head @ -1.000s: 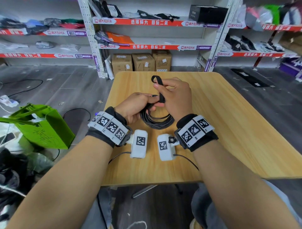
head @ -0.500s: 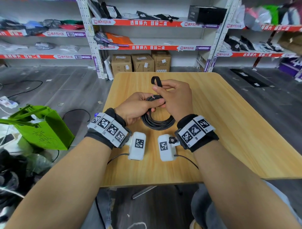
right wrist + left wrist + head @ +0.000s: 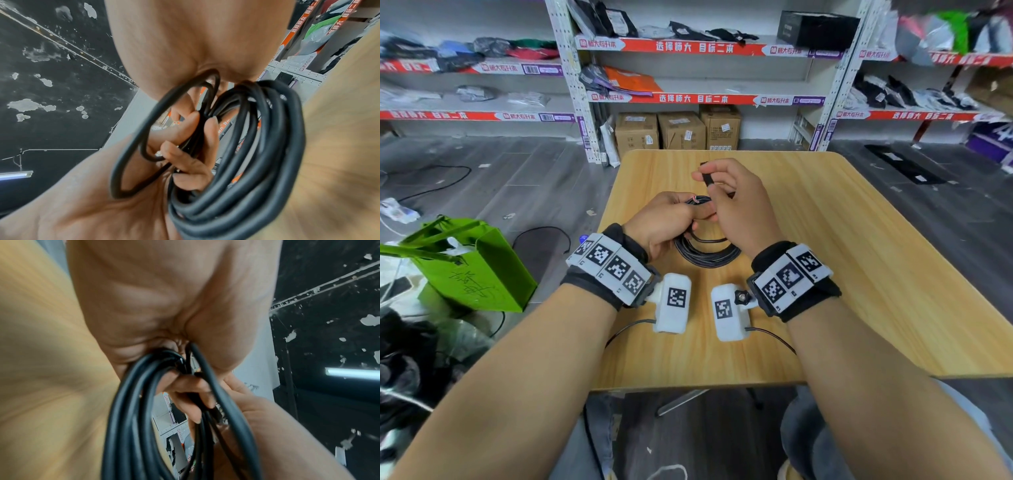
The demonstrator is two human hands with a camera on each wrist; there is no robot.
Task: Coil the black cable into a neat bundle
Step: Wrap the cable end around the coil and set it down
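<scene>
The black cable (image 3: 705, 256) is wound into a round coil of several loops, its lower part lying on the wooden table (image 3: 859, 274). My left hand (image 3: 688, 209) grips the top of the coil, fingers curled round the bunched strands (image 3: 257, 146). In the left wrist view the loops (image 3: 131, 418) hang from under the palm. My right hand (image 3: 709, 181) sits just above and right of the left, pinching a short black strap (image 3: 706, 177) between thumb and forefinger. Most of the strap is hidden inside the hand.
The table's near edge (image 3: 688, 383) lies under my forearms. A green paper bag (image 3: 472, 270) stands on the floor at the left. Shelves (image 3: 705, 97) and cardboard boxes (image 3: 678, 132) line the far wall. Loose cables (image 3: 544, 233) lie on the floor beside the table.
The strap loop that stood up above my right hand is now drawn down into the pinch, with only a short piece showing. The left hand keeps hold of the coil.
</scene>
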